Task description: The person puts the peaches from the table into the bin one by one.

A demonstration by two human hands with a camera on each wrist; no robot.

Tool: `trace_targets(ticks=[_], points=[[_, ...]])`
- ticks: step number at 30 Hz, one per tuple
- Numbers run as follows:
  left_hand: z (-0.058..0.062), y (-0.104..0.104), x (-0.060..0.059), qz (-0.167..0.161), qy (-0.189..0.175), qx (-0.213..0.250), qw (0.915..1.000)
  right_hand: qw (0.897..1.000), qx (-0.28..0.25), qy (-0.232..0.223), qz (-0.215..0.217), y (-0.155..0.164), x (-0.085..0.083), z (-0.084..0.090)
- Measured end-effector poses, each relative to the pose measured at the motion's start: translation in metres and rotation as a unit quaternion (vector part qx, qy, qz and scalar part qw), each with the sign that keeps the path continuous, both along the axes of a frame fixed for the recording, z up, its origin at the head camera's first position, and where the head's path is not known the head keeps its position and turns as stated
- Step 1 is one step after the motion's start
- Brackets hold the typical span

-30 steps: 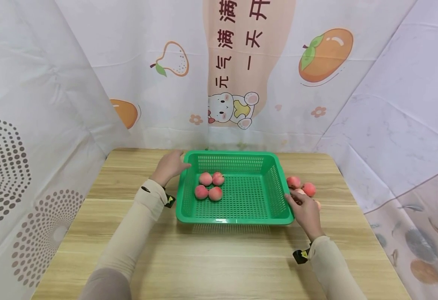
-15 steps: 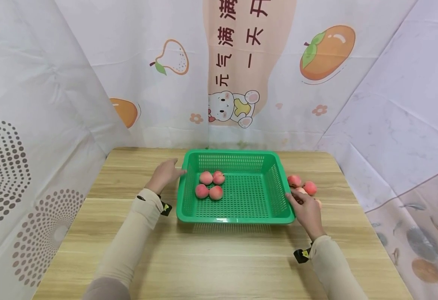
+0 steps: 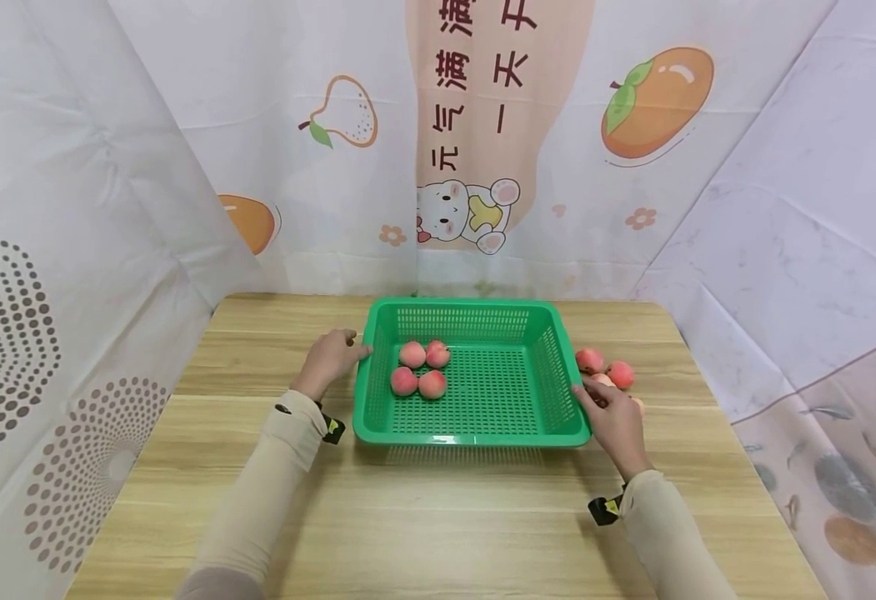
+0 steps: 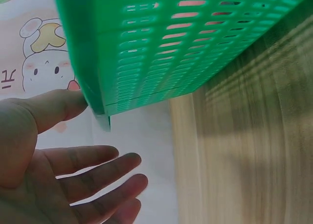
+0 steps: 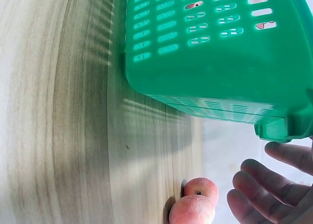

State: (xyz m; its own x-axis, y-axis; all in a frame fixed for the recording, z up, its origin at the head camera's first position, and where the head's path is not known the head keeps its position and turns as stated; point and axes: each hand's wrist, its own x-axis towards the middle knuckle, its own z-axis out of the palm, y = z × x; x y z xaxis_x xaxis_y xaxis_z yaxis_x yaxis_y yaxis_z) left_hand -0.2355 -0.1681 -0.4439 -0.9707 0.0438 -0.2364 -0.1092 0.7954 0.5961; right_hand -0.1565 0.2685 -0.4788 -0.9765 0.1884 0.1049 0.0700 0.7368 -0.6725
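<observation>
In the head view, the right hand [image 3: 615,421] covers part of the peaches [image 3: 607,374] lying on the tabletop [image 3: 438,517] beside the green basket [image 3: 475,433], so their count cannot be told. In the left wrist view, the basket runs off the top edge and the left hand [image 4: 54,155] is cut off at the lower left corner. In the right wrist view, only fingertips [image 5: 254,180] show at the right edge, and the lowest peach [image 5: 191,210] is clipped by the bottom edge.

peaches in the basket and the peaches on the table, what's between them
The green basket's right wall and bare perforated floor, in the head view.
</observation>
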Motion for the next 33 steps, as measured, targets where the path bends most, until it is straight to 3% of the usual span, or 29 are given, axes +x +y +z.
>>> trace_targets(ticks=[8, 15, 24, 33], points=[[-0.010, 0.003, 0.005, 0.013, 0.027, 0.015, 0.9994, 1.000, 0.006, 0.010, 0.002, -0.001, 0.000, -0.001], [-0.018, 0.007, 0.009, 0.043, 0.043, 0.053, 0.9967, 1.000, 0.014, 0.015, 0.002, 0.000, -0.001, -0.001], [-0.022, 0.014, 0.013, 0.070, 0.079, 0.071, 0.9918, 0.999, 0.032, 0.012, 0.001, 0.008, -0.002, 0.003], [-0.025, 0.015, 0.012, 0.085, 0.076, 0.082, 0.9901, 0.998, 0.057, 0.005, 0.022, 0.023, -0.005, 0.012]])
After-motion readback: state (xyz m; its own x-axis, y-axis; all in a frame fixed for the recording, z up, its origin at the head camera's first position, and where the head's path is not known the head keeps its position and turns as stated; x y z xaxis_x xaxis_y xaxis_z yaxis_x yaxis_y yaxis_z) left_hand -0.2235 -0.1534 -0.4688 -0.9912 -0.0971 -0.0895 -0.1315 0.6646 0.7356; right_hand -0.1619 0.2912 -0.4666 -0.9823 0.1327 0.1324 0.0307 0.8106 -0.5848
